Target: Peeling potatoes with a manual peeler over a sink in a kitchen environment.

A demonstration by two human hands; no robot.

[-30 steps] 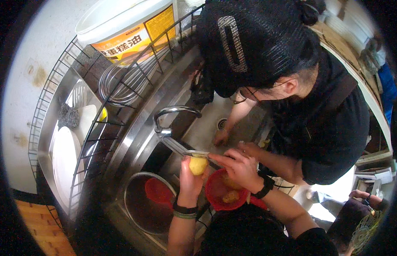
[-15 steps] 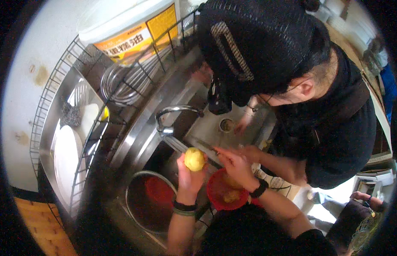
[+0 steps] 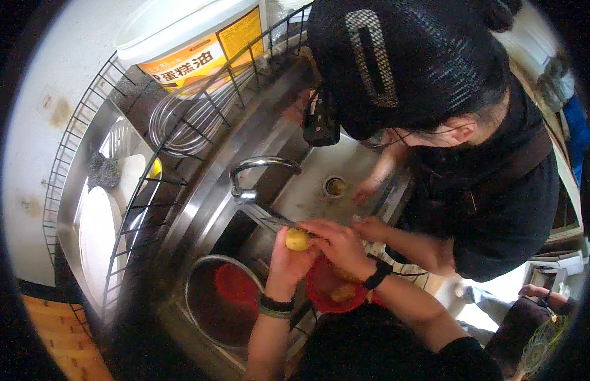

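Note:
My left hand [image 3: 286, 263] grips a peeled yellow potato [image 3: 297, 239] from below and the side, above the sink. My right hand [image 3: 343, 249] is closed on a thin, dark-bladed tool, apparently a knife [image 3: 279, 220], whose blade reaches across the potato's far side; its handle is hidden by the fingers. Right-hand fingertips meet the potato's right side. Under my right wrist stands a red bowl [image 3: 315, 301] with yellowish pieces in it. To the left of it sits a large round metal pot [image 3: 192, 303] with a red item [image 3: 239, 284] inside.
A co-worker in black [image 3: 498, 209] leans over the right sink basin [image 3: 307, 197], hands low there. A curved faucet [image 3: 244, 190] rises between basins. On the left, a wire rack [image 3: 120, 251] holds a metal tray with plates, a whisk [image 3: 180, 124] and a white tub [image 3: 187, 54].
My right hand has moved left with the blade and now meets the potato. My left hand has tilted the potato slightly to the right. The co-worker's head has shifted a little right.

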